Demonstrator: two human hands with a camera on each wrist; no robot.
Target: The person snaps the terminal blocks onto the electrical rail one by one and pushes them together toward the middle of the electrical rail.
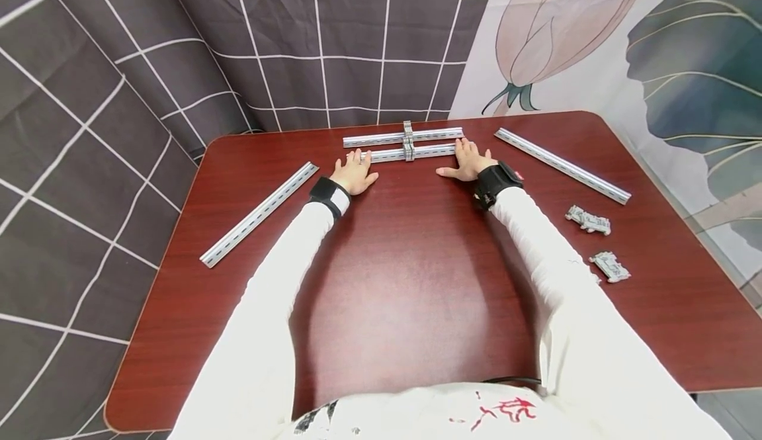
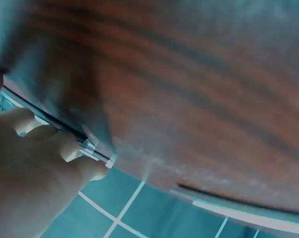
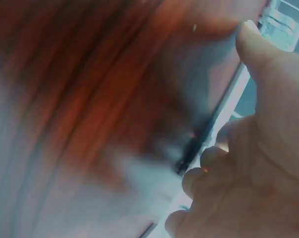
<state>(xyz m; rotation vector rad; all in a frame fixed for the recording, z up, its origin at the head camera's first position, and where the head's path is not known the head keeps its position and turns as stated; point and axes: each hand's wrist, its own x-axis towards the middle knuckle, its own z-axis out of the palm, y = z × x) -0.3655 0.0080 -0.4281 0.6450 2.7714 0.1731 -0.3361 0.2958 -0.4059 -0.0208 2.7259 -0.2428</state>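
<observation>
The near slotted rail [image 1: 437, 151] is lying at twelve o'clock on the tabletop [image 1: 417, 248], just in front of the far rail [image 1: 375, 139]. Our left hand [image 1: 354, 175] is resting at its eleven-o'clock end and our right hand [image 1: 470, 163] at its one-o'clock end; both are spreading loosely, fingertips touching the rail, and we are seeing no firm wrap around it. With so light a hold, we are judging that uneven pressure could be skewing it, and that a push toward twelve could be jamming its block stack [image 1: 409, 150] against the far one [image 1: 407, 133], tipping the far rail over the back edge close behind. Our right sleeve [image 1: 536, 255] is passing near the loose blocks [image 1: 588, 220] at three o'clock and could be brushing them. Side rails are bounding us at ten [image 1: 260, 215] and two [image 1: 562, 165]; our widest room is running toward six, between the sleeves.
</observation>
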